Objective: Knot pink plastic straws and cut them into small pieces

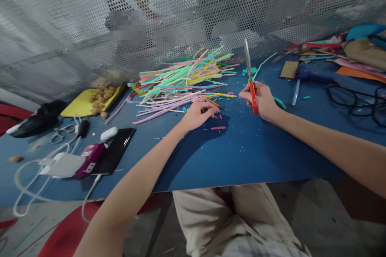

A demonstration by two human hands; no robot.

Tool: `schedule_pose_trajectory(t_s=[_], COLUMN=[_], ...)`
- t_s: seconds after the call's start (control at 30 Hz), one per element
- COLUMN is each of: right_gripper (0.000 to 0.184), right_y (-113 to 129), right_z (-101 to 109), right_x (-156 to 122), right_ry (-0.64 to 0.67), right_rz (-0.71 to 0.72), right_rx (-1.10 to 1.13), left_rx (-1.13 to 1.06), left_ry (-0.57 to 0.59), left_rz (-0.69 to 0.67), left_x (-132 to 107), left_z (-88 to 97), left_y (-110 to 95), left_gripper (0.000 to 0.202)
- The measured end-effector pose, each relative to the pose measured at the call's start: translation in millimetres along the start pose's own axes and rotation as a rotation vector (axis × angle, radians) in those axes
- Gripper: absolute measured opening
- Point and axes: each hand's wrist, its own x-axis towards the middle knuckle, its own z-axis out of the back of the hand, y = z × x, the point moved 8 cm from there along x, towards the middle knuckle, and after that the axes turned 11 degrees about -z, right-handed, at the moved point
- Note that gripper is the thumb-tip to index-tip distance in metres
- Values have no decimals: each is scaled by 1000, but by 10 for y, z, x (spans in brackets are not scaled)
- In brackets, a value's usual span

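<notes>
My right hand [261, 98] grips scissors [253, 96] by their red handles, the metal blades pointing up and away. My left hand [199, 114] rests low over the blue table, its fingers bent and the thumb close to the fingertips. Whatever lies between those tips is hidden. Small cut pink pieces [199, 99] lie just beyond its knuckles, with a few more beside the thumb. In front of this hand a thin needle or wire carries a row of dark pink pieces [218, 127]. Behind it spreads a pile of pastel pipe-like strips [183, 74].
At left are a yellow tray [79, 103] of round brown nuts, a black phone [120, 148], a white charger [68, 164] and cables. At right lie a blue glue gun [315, 76], a cardboard piece [288, 69] and a black cord. A perforated metal screen [223, 4] stands behind.
</notes>
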Motion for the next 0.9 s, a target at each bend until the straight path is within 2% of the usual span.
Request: schedule_pose_trajectory(t_s=[0.1,0.17,0.37,0.5,0.6,0.7,0.77,0.9], right_gripper=[27,26,27,28,28,27,28,28], right_y=[-13,2,-27,-39,-30,-18,-9,11], right_z=[-30,-43,-52,-58,-71,-97,-109,-124], right_x=[-17,-32,-24,-15,-19,-30,-40,-62], right_ry=[16,23,31,36,45,63,68,71], right_rz=[2,18,5,4,12,21,28,40], right_rx=[-18,-20,-24,-15,-6,-21,-40,-57], left_rx=[50,71,101,324,518,559,563,563], left_ry=[92,101,-35,-68,-14,64,53,-84], left_rz=[6,2,-49,-117,-171,-187,-164,-4], left_x=[-12,-15,4,6,5,6,9,-11], left_z=[-89,-95,69,117,66,-11,-8,134], left_y=[34,33,-86,-110,-62,10,36,114], left_gripper=[33,31,23,25,27,27,25,29])
